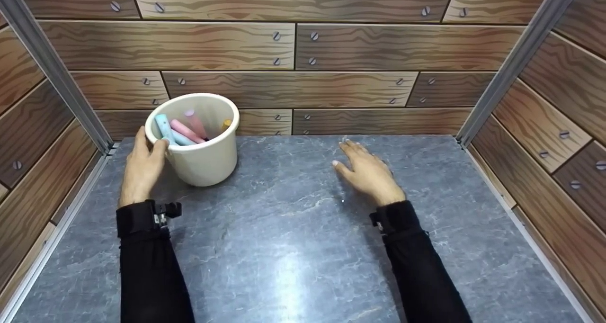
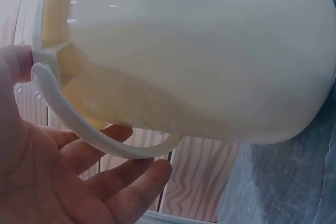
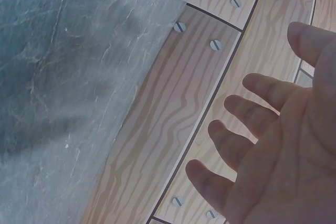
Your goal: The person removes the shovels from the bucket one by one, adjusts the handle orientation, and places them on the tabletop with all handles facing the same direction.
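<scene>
While the left hand (image 1: pixel 142 164) rests loose-fingered against the white bucket (image 1: pixel 201 145) of chalk sticks (image 1: pixel 184 130), thumb on its rim, right hand (image 1: pixel 367 171) hovers empty, fingers spread, above the grey tabletop (image 1: pixel 293 247).

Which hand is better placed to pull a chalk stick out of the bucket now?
Right, probably: the right hand hovers open and free, while the left hand steadies the white bucket.

left hand (image 1: pixel 142 164) and right hand (image 1: pixel 367 171), fingers loosely extended.
</scene>
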